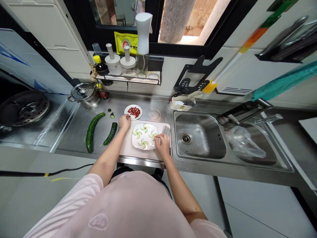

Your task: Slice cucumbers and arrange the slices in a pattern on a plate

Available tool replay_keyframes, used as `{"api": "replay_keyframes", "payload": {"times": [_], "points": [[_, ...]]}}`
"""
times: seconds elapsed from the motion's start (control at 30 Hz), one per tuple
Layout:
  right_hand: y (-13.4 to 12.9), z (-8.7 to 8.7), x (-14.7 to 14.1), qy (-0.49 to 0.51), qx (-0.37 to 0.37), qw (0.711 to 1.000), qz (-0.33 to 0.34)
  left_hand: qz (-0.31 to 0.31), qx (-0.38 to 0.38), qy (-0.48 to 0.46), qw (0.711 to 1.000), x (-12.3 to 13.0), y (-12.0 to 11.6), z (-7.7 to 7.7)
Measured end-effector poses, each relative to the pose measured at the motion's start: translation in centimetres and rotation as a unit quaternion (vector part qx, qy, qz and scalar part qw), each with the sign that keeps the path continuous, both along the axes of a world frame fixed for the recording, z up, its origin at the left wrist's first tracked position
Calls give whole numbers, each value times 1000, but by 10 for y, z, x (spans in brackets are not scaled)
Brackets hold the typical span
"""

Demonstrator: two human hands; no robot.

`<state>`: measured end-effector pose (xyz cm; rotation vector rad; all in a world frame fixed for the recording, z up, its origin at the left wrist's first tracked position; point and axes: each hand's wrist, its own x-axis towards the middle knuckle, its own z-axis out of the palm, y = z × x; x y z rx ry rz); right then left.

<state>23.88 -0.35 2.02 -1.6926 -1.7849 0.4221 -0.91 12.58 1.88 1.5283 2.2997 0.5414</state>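
A white squarish plate (135, 140) lies on a pale cutting board (126, 150), bearing thin cucumber slices (143, 143) laid out in pinwheel shapes. At the plate's right edge, my right hand (162, 144) pinches at a slice of the right-hand pinwheel. My left hand (124, 122) is closed at the near-left rim of a small round plate (126, 109) with chopped red pieces (134, 112); what its fingertips hold is too small to make out. A knife blade (166, 131) rests on the board, partly behind my right hand.
Left of the board lie a long cucumber (91, 132), a shorter cut one (110, 134) and small cucumber ends (112, 115). A lidded steel pot (86, 96) and a wok (23, 107) stand farther left. A sink (201, 135) is at right, with a plastic bag (244, 142).
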Motion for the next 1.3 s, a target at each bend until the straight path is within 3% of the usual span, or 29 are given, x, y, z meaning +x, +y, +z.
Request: {"api": "replay_keyframes", "payload": {"times": [0.3,0.53,1.03,1.3], "points": [[-5,8,-5,35,12,999,12,-30,-42,83,995,-7,31,-8],[-9,11,-1,40,8,999,6,-55,-28,122,991,-7,46,-20],[-9,7,4,63,36,997,3,-56,-53,83,994,-3,58,-27],[-8,6,4,59,32,998,4,-38,5,16,999,-3,47,-26]]}}
